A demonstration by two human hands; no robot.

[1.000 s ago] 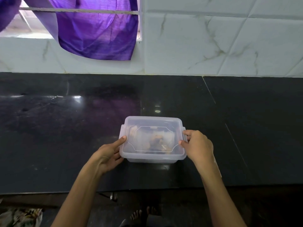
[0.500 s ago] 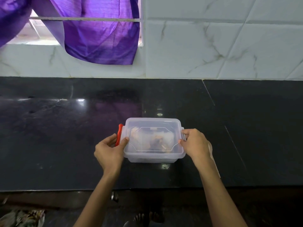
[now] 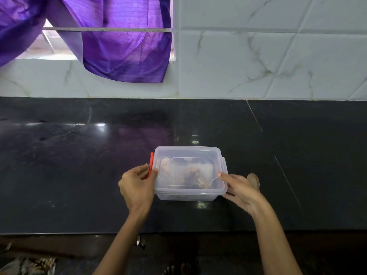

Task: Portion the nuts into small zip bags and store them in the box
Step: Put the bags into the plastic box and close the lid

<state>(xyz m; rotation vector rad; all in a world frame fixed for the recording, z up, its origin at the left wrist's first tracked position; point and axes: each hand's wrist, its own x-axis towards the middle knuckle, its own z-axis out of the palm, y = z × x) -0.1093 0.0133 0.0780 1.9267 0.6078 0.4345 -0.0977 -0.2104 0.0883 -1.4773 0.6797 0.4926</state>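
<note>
The clear box (image 3: 188, 173) stands on the black counter (image 3: 79, 175), lid (image 3: 187, 167) on, with brownish things inside, maybe bagged nuts. At its 9 o'clock side the left hand (image 3: 137, 187) pinches the red latch (image 3: 151, 164) between thumb and fingers. At 3 o'clock the right hand (image 3: 241, 190) has loosely spread fingers, thumb tip touching the lid edge.

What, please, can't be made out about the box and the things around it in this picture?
Head view only:
- Contents of the box: blurred by the cloudy lid.
- Right latch: state unclear, partly behind the right hand.
- Wooden spoon: handle hidden by that hand.
- Curtain: cut off at the top.
</note>
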